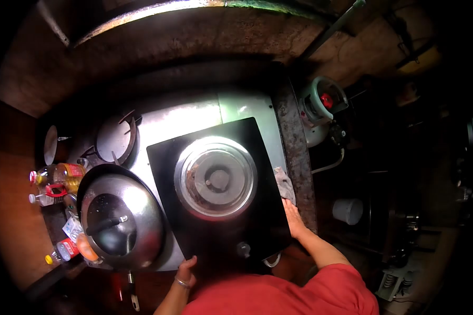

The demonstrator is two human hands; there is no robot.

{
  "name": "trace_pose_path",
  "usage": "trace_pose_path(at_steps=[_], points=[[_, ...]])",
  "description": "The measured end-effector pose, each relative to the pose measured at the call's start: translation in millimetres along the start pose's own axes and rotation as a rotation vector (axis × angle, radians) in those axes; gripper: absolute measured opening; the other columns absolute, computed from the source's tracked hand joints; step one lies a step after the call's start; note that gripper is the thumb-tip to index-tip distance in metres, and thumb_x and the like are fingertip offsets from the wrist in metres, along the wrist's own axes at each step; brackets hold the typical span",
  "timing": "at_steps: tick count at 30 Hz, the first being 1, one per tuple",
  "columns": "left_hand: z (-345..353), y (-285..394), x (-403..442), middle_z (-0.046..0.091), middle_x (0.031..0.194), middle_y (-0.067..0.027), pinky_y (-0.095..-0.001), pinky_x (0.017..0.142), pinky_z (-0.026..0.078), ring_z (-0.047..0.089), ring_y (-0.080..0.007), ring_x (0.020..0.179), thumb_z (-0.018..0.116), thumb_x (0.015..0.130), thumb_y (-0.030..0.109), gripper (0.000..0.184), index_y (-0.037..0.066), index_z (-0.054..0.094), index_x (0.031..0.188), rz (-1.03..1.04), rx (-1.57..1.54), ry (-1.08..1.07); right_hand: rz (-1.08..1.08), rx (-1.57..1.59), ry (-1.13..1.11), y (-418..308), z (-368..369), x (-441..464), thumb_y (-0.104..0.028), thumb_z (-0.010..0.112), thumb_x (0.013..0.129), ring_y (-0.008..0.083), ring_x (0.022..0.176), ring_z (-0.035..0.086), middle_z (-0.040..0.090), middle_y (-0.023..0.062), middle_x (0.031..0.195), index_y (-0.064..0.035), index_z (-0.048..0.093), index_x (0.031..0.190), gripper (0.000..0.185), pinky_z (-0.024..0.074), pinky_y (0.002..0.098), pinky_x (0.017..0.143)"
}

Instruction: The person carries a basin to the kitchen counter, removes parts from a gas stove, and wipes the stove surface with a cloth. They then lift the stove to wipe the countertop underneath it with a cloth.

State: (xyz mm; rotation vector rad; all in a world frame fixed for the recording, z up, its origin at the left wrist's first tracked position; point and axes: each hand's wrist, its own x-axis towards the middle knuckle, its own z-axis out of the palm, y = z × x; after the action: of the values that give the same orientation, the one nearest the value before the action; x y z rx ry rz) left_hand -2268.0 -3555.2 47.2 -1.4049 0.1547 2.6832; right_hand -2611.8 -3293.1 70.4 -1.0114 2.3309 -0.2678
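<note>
A black single-burner gas stove point(165, 173) sits at an angle over the steel countertop, a round metal burner ring point(215, 177) in its middle and a knob point(244, 250) near its front. At the stove's front left corner is my left hand point(186, 271), closed on the edge with the thumb showing; its other fingers are mostly hidden. My right hand point(294, 219) reaches along the stove's right side and presses a grey cloth point(285, 186) on the counter strip there. The cloth covers or hides its fingertips.
Left of the stove stands a lidded wok point(147, 215), with another round burner point(114, 142) behind it. Oil bottles point(71, 176) and a red-labelled bottle point(65, 251) line the left edge. A gas cylinder point(315, 131) and white bucket point(348, 211) are beyond the right ledge point(294, 136).
</note>
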Motion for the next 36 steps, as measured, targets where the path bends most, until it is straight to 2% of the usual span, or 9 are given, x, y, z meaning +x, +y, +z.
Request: trace_pose_path(at_steps=[8,12,15,19,22,24,27,30,36], points=[[89.0,33.5,-27.8,0.062,0.119,-0.0103,-0.0385,0.100,0.045,0.059,-0.0264,0.110,0.064,0.080,0.016,0.050,0.002,0.053,0.127,0.211,0.034,-0.114,-0.120,-0.010,0.245,12.8,18.3,1.0,-0.021,0.052,0.086,0.0345,0.122,0.041,0.047,0.0176,0.128,-0.0054,0.048,0.130,0.047,0.0319,0.0445,0.103],[124.0,48.8,-29.8,0.067,0.106,-0.0134,-0.0386,0.090,0.053,0.065,-0.0280,0.099,0.061,0.082,0.022,0.041,-0.001,0.060,0.117,0.230,0.038,-0.080,-0.031,0.056,0.239,-6.6,0.4,3.8,-0.021,0.052,0.087,0.0334,0.119,0.043,0.049,0.0157,0.124,-0.0077,0.049,0.129,0.044,0.0331,0.0439,0.101],[111.7,54.6,-14.9,0.067,0.109,-0.0144,-0.0405,0.092,0.052,0.064,-0.0295,0.100,0.060,0.083,0.025,0.043,-0.001,0.059,0.117,0.178,0.017,-0.086,0.069,0.070,0.064,-2.4,-2.6,3.2,-0.023,0.055,0.086,0.0374,0.131,0.036,0.039,0.0201,0.142,-0.0044,0.043,0.138,0.057,0.0296,0.0454,0.107],[130.3,59.1,-12.7,0.065,0.113,-0.0153,-0.0426,0.096,0.049,0.063,-0.0304,0.104,0.058,0.085,0.023,0.042,-0.002,0.059,0.118,0.133,-0.059,-0.070,0.085,-0.078,0.074,-5.7,2.4,2.0,-0.019,0.052,0.087,0.0345,0.113,0.047,0.054,0.0160,0.119,-0.0069,0.055,0.124,0.039,0.0363,0.0431,0.099],[162.6,60.1,-26.4,0.064,0.115,-0.0153,-0.0438,0.097,0.048,0.060,-0.0301,0.107,0.058,0.086,0.016,0.036,-0.001,0.059,0.117,0.100,-0.126,-0.131,0.178,-0.172,0.042,19.8,50.7,-0.2,-0.022,0.052,0.089,0.0345,0.119,0.046,0.054,0.0162,0.123,-0.0078,0.055,0.128,0.041,0.0345,0.0411,0.104],[137.0,55.3,-4.0,0.062,0.117,-0.0150,-0.0430,0.098,0.046,0.059,-0.0291,0.107,0.059,0.085,0.014,0.041,-0.001,0.055,0.123,0.039,-0.117,-0.224,-0.044,-0.207,0.249,20.4,63.5,0.6,-0.023,0.053,0.090,0.0312,0.109,0.052,0.058,0.0126,0.115,-0.0075,0.057,0.117,0.032,0.0399,0.0402,0.095],[164.8,43.8,-20.7,0.061,0.116,-0.0132,-0.0400,0.098,0.045,0.059,-0.0252,0.106,0.059,0.084,0.011,0.051,0.000,0.047,0.132,0.233,0.021,-0.144,-0.253,-0.232,0.396,12.6,77.5,6.0,-0.024,0.053,0.091,0.0290,0.104,0.055,0.060,0.0105,0.111,-0.0074,0.058,0.112,0.027,0.0427,0.0394,0.090],[209.6,41.2,-27.5,0.058,0.121,-0.0145,-0.0375,0.099,0.043,0.056,-0.0238,0.110,0.063,0.082,0.013,0.063,0.000,0.039,0.138,0.388,0.169,-0.024,-0.223,-0.203,0.318,12.0,82.4,12.3,-0.024,0.052,0.092,0.0281,0.104,0.055,0.060,0.0101,0.110,-0.0075,0.058,0.111,0.026,0.0428,0.0390,0.090],[226.4,17.6,-21.4,0.050,0.131,-0.0198,-0.0324,0.104,0.037,0.050,-0.0223,0.118,0.078,0.075,0.025,0.096,-0.004,0.022,0.148,0.403,0.266,0.039,-0.144,-0.155,0.191,13.4,72.5,15.1,-0.026,0.050,0.094,0.0273,0.105,0.055,0.061,0.0105,0.110,-0.0073,0.057,0.112,0.027,0.0427,0.0389,0.090]])
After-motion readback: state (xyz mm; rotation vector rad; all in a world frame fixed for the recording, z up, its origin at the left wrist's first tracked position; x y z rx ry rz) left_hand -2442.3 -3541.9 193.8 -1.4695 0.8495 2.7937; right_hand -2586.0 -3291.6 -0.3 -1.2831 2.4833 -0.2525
